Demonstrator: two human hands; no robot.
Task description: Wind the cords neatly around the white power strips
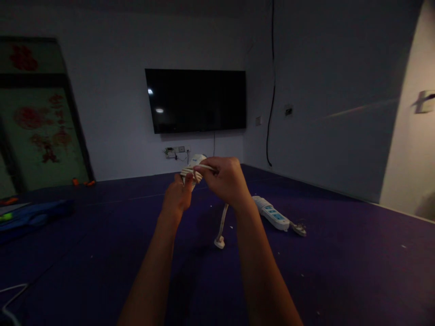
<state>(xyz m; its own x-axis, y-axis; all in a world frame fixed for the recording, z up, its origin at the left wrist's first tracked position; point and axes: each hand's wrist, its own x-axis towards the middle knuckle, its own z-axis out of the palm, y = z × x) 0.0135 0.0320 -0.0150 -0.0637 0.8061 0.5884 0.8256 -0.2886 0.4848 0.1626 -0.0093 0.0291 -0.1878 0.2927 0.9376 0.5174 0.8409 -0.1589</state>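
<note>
My left hand (177, 194) grips a white power strip (197, 159) that has its cord wound around the body in several turns. Pinched in my right hand (224, 177) is a stretch of that white power cord (208, 167), just right of the strip. Below my right hand the cord's loose end hangs down, with a white plug (219, 242) at its tip. On the purple floor to the right lies a second power strip (275, 217), with blue socket faces and its cord wrapped round one end. Its plug (299, 229) rests beside it.
A dark television (200, 100) hangs on the far wall above some wall sockets (180, 149). Blue cloth (37, 215) lies on the purple floor (118, 253) at the left. A black cable (273, 90) runs down the right wall. A door (37, 131) with red decorations stands at the left.
</note>
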